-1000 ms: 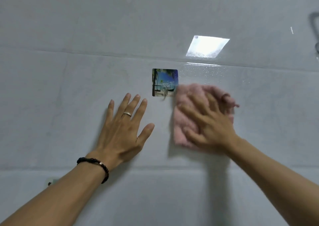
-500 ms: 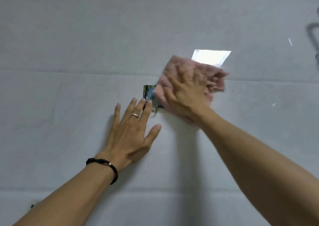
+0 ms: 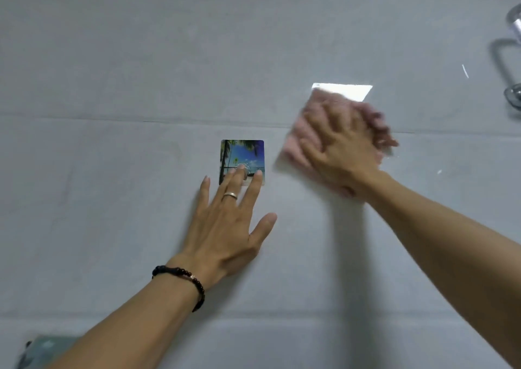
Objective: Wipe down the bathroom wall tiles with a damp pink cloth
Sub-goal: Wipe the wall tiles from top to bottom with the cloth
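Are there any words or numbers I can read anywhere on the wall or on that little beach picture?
None: no words, numbers or signs can be read anywhere.
Beach picture hook: only palm trees, sky and sea, no writing seen; the left hand covers its lower edge.
Pink cloth under the right hand: blurred, no label visible.
Wall tiles: plain grey.
Ring and bracelet: no markings visible.

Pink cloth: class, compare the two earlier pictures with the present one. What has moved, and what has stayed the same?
The right hand has swept the pink cloth from over the beach-picture hook to its right, uncovering the hook. The cloth again lies under the light reflection. The left hand stays flat on the wall tiles, though its fingertips now overlap the hook's lower edge. The right hand keeps pressing the cloth to the wall.
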